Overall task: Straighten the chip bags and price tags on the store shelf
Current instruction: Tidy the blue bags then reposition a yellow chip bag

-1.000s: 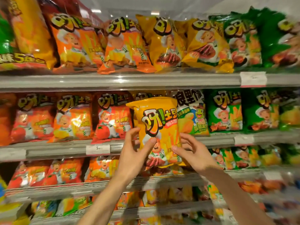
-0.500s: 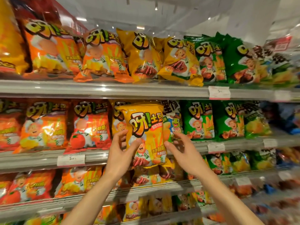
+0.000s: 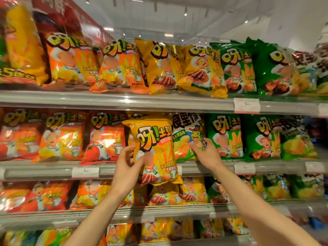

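Obs: your left hand (image 3: 126, 163) pinches the yellow chip bag (image 3: 154, 150) at its lower left side, thumb on the front face, fingers curled behind. The bag hangs out in front of the middle shelf's front edge (image 3: 44, 170), tilted, its bottom seam below the rail and its top leaning left.

Your right hand (image 3: 205, 153) rests on the frog bag (image 3: 188, 137), which stands on the middle shelf just right of the yellow bag. The fingers curl over its lower front; whether the thumb grips it I cannot tell.

Step in hand, as judged: make a slot and seat the yellow bag upright in the row.

- Hold the frog bag to the right with your right hand so the gap stays wide.
- Lift the yellow bag until its bottom seam clears the front rail, then push it back square to the edge.
- Grip by the seam, not the belly; the air-filled foil will likely slip and crush.

Room: the tomato bag (image 3: 104, 137) stands close on the left, the green bags (image 3: 225, 135) close on the right, so sideways room is tight. The upper shelf's edge (image 3: 124, 102) sits just above the bag tops; keep the lift low. A price tag (image 3: 85, 171) sits on the rail left of your wrist; avoid brushing it.
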Demonstrator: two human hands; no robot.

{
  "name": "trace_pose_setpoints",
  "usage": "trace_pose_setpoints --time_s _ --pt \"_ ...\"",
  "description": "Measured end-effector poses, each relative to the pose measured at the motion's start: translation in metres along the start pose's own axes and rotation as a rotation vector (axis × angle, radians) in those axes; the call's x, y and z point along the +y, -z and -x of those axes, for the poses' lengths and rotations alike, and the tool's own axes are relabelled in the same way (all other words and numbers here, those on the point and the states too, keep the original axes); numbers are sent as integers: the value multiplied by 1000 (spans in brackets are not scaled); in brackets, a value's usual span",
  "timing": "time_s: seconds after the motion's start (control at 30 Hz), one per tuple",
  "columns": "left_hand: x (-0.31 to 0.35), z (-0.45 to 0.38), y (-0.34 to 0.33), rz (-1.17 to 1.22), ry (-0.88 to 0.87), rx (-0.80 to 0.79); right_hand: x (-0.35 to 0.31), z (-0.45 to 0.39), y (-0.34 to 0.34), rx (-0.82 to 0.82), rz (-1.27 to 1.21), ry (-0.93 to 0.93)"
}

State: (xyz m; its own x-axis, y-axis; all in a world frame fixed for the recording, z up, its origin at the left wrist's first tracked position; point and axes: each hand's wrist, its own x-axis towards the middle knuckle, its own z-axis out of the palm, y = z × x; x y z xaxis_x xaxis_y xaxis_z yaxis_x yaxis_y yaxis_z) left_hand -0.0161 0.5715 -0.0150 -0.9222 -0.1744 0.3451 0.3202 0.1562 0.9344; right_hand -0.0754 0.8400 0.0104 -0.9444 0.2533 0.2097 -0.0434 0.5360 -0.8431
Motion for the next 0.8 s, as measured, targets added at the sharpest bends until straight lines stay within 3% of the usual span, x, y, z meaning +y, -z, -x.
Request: trace_pose_setpoints --time_s 0.33,0.6,0.8 --pt "1 -3 5 -39 -29 11 -29 1 52 58 45 81" --pt "9 -19 -37 -62 -83 -45 18 53 113 71 28 66" --pt "22 -45 -88 -120 -110 -83 53 82 141 187 1 30"
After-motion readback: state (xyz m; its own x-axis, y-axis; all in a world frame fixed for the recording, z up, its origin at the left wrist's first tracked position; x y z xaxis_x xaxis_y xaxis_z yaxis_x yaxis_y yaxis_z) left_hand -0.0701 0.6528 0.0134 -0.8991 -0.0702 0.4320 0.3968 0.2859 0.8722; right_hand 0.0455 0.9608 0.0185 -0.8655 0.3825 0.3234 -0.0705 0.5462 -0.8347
